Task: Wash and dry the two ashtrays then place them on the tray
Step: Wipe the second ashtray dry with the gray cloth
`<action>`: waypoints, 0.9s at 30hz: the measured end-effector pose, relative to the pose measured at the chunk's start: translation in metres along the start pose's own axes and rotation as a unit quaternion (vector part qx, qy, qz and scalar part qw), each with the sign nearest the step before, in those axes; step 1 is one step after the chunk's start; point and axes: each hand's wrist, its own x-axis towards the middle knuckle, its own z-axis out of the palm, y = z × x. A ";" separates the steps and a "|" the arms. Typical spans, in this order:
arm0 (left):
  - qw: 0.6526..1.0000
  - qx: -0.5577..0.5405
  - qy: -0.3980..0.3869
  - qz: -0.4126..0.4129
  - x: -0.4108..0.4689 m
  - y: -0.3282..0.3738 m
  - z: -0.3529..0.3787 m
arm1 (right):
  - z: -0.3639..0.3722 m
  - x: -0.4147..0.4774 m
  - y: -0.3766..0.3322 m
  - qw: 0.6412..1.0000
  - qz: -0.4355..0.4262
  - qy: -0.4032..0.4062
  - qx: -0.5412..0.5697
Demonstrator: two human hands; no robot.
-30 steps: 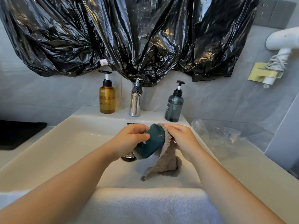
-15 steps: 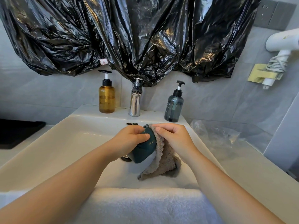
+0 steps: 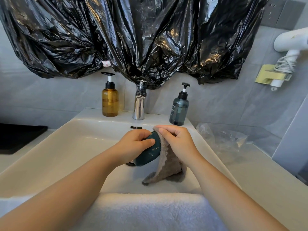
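Note:
Over the white sink (image 3: 55, 147) my left hand (image 3: 135, 144) grips a dark green ashtray (image 3: 150, 154), held on edge with its underside toward me. My right hand (image 3: 176, 140) pinches a grey-brown cloth (image 3: 166, 165) and presses it against the ashtray's far face and upper rim. The cloth hangs down from my fingers toward the basin floor. The ashtray's inside is hidden. A black tray (image 3: 18, 139) lies on the counter at the far left. I see no second ashtray.
A chrome faucet (image 3: 139, 105) stands behind the basin between an amber pump bottle (image 3: 110, 100) and a blue-grey pump bottle (image 3: 179, 109). A white towel (image 3: 150, 212) drapes over the sink's near edge. Clear plastic wrap (image 3: 223, 139) lies on the right counter. A black plastic sheet (image 3: 133, 37) covers the wall above.
The ashtray has turned more edge-on in my left hand. My right hand has slid the cloth left and up over its rim, closer to my left fingers.

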 end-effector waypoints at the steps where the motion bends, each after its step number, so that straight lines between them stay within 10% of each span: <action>1: 1.000 -0.001 0.001 0.000 -0.001 0.000 0.000 | -0.002 0.001 0.002 0.999 0.033 0.009 0.018; 10: 0.999 -0.021 0.026 -0.008 0.002 0.000 -0.002 | -0.002 -0.001 -0.003 0.998 -0.045 -0.031 0.005; 17: 0.996 -0.081 0.033 0.012 -0.001 0.000 -0.002 | -0.008 0.002 0.006 0.963 0.180 -0.008 0.200; 27: 0.992 -0.099 0.023 -0.070 0.003 0.003 -0.001 | -0.006 0.000 0.002 0.976 0.120 -0.028 0.181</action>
